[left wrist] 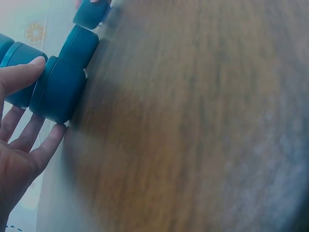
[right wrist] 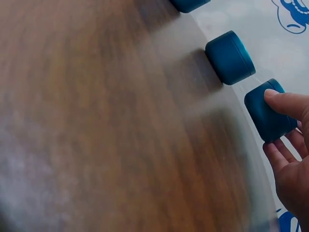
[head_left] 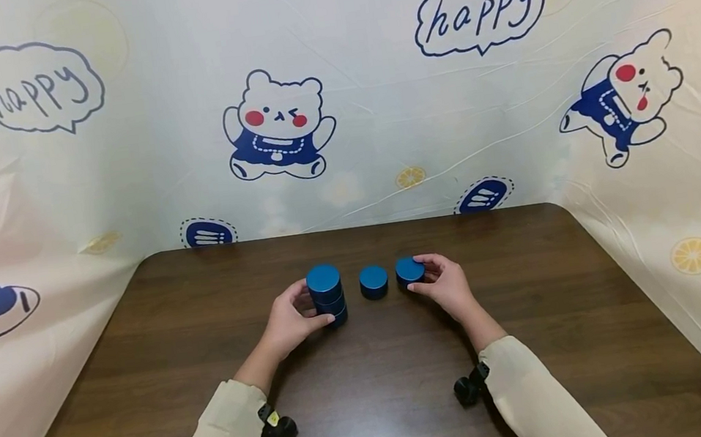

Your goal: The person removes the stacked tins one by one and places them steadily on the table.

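Note:
Three short round blue tins with seam lines make an upright stack [head_left: 325, 292] on the table. My left hand [head_left: 289, 322] holds this stack from its left side, thumb in front and fingers behind; in the left wrist view the thumb lies on the middle tin [left wrist: 21, 58]. To the right stands a single blue tin [head_left: 374, 282], touched by neither hand. Another blue tin [head_left: 409, 270] is farther right, and my right hand [head_left: 449, 285] grips it between thumb and fingers. The right wrist view shows the thumb against this tin's side [right wrist: 268, 113].
A dark brown wooden table [head_left: 373, 392] lies under everything. Behind it and along both sides hangs a pale printed cloth [head_left: 372, 127] with bears and lettering. Small black cameras [head_left: 283, 432] are strapped at both wrists, below the cream sleeves [head_left: 532, 386].

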The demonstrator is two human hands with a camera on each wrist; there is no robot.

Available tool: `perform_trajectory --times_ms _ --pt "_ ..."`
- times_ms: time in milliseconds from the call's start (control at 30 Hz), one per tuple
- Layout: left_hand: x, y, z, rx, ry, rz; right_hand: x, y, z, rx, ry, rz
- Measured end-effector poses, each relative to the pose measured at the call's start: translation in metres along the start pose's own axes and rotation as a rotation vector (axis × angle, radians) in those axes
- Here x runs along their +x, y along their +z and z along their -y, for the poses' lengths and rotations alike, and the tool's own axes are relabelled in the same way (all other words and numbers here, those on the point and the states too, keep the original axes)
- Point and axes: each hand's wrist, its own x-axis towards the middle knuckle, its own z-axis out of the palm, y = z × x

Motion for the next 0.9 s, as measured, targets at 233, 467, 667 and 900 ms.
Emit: perform_trajectory --times_ms 233,467,667,900 --pt "0.001 0.000 0.000 0.010 -0.018 -0.005 0.000 -0.001 -0.004 -0.027 0.038 0.011" --pt "0.000 0.000 -0.006 0.007 -0.030 0.003 -0.002 -0.003 -0.005 -0.022 0.028 0.014" --pt "-0.002 0.001 -0.012 0.004 -0.035 0.001 -0.003 -0.005 -0.004 -0.041 0.028 0.019" --pt "0.000 0.000 -0.002 -0.006 -0.026 -0.007 -0.004 -0.007 -0.002 -0.067 0.040 0.026"
